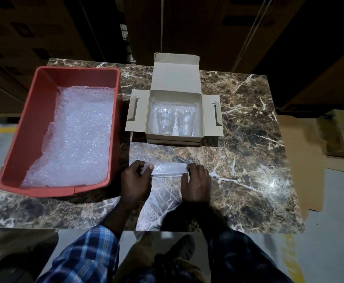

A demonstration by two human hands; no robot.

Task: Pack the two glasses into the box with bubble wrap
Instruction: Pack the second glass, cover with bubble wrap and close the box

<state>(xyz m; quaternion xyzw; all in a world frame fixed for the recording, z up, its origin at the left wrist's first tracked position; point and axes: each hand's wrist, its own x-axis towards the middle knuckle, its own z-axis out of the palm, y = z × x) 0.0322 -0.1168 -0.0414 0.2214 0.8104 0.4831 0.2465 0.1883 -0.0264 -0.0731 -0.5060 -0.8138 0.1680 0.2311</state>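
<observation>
Two glasses (175, 123) lie side by side in the open box (198, 99), far centre of the desk (248, 160), on bubble wrap. Left hand (135, 180) and right hand (196, 183) each grip an end of a bubble wrap sheet (168, 168), folding it, probably as top cushioning.

A red plastic tub (34, 127) sits on the marble-patterned table (248, 160), with stacked cartons (208, 27) behind.

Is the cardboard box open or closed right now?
Open. The cardboard box has its lid standing up at the back, side flaps spread out, and two glasses visible inside.
</observation>
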